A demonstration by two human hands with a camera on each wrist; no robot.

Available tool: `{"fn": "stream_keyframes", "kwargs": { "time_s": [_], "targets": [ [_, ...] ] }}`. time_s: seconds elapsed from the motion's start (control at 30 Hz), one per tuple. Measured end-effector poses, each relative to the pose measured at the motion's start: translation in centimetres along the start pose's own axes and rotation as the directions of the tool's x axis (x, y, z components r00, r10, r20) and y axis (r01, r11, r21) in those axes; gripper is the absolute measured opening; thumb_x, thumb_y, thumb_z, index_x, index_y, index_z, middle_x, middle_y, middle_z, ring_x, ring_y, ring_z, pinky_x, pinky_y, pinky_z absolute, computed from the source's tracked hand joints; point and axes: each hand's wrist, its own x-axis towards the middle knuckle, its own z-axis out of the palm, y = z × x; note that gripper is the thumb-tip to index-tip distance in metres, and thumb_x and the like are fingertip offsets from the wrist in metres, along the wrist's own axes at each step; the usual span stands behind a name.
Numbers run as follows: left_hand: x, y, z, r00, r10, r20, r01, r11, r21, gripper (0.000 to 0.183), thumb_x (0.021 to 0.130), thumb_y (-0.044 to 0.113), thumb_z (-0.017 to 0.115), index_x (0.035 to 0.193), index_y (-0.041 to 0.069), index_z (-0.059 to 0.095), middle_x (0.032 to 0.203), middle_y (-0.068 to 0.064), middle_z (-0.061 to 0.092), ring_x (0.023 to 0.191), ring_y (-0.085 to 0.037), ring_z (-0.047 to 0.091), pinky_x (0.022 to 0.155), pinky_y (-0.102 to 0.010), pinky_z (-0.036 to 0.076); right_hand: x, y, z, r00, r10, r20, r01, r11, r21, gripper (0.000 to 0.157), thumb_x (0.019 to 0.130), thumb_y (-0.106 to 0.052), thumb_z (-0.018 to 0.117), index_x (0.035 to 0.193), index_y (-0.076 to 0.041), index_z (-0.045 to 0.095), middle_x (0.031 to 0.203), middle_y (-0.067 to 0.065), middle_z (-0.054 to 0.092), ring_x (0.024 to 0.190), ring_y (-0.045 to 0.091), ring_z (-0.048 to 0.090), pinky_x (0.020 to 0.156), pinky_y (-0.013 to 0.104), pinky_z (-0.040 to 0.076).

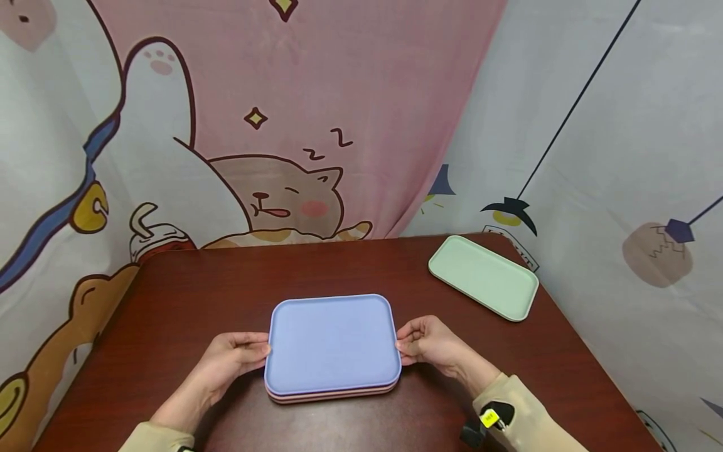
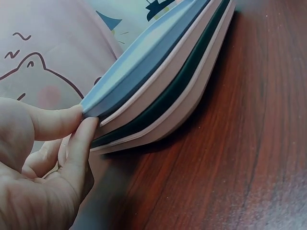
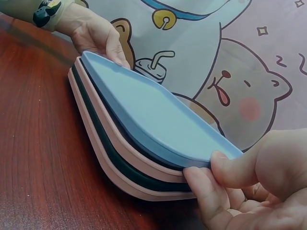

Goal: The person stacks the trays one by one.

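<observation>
A blue rectangular tray [image 1: 333, 345] lies on top of a stack of like-shaped trays on the table. Under it, the wrist views show a pink tray [image 3: 129, 148], a dark green tray [image 3: 125, 165] and another pink tray [image 2: 184, 112] at the bottom. My left hand [image 1: 234, 361] pinches the blue tray's left edge, its thumb at the rim and the index finger just below. At the opposite short side, my right hand [image 1: 435, 345] holds the blue rim between thumb and fingers. Some lower fingers are partly hidden beside the stack.
A pale green tray [image 1: 486, 276] lies alone at the back right of the brown wooden table [image 1: 209, 282]. Cloth with cartoon prints [image 1: 350, 81] hangs behind the table and along its sides. Both wrists wear dark bands below beige sleeves [image 1: 525, 414].
</observation>
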Motion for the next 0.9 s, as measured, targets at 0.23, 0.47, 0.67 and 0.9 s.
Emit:
{"fn": "stream_keyframes", "kwargs": {
  "time_s": [0.23, 0.47, 0.67, 0.9],
  "targets": [
    [0.0, -0.01, 0.05, 0.999, 0.001, -0.034, 0.0, 1.0, 0.026, 0.046, 0.095, -0.007, 0.072, 0.133, -0.025, 0.054, 0.102, -0.013, 0.074, 0.092, -0.015, 0.071, 0.087, -0.033, 0.063, 0.06, 0.1, -0.01, 1.0, 0.002, 0.004, -0.002, 1.0, -0.001, 0.013, 0.095, 0.011, 0.07, 0.104, 0.015, 0.062, 0.085, 0.014, 0.068, 0.073, 0.02, 0.071, 0.073, 0.036, 0.066],
    [-0.06, 0.15, 0.29, 0.998, 0.018, -0.059, -0.014, 0.998, 0.062, 0.044, 0.094, -0.008, 0.073, 0.131, -0.024, 0.057, 0.102, -0.015, 0.074, 0.09, -0.015, 0.072, 0.084, -0.033, 0.064, 0.18, 0.14, -0.13, 1.0, 0.003, 0.002, -0.003, 1.0, -0.004, 0.014, 0.094, 0.011, 0.071, 0.104, 0.016, 0.063, 0.085, 0.014, 0.068, 0.073, 0.021, 0.072, 0.073, 0.037, 0.066],
    [-0.09, 0.15, 0.3, 0.997, 0.018, -0.069, -0.013, 0.997, 0.072, 0.043, 0.093, -0.007, 0.075, 0.13, -0.023, 0.059, 0.102, -0.015, 0.074, 0.09, -0.016, 0.072, 0.085, -0.033, 0.064, 0.14, 0.14, -0.04, 1.0, 0.006, -0.014, -0.006, 1.0, -0.019, 0.015, 0.094, 0.009, 0.072, 0.105, 0.015, 0.063, 0.085, 0.014, 0.068, 0.073, 0.021, 0.072, 0.073, 0.037, 0.066],
    [-0.28, 0.12, 0.32, 0.998, 0.027, -0.059, -0.023, 0.997, 0.07, 0.044, 0.093, -0.006, 0.076, 0.129, -0.024, 0.059, 0.102, -0.016, 0.074, 0.09, -0.015, 0.072, 0.085, -0.033, 0.064, -0.01, 0.16, 0.1, 1.0, 0.005, -0.024, -0.005, 1.0, -0.014, 0.016, 0.094, 0.009, 0.073, 0.105, 0.016, 0.063, 0.084, 0.014, 0.068, 0.072, 0.021, 0.072, 0.072, 0.036, 0.066]
  ]
}}
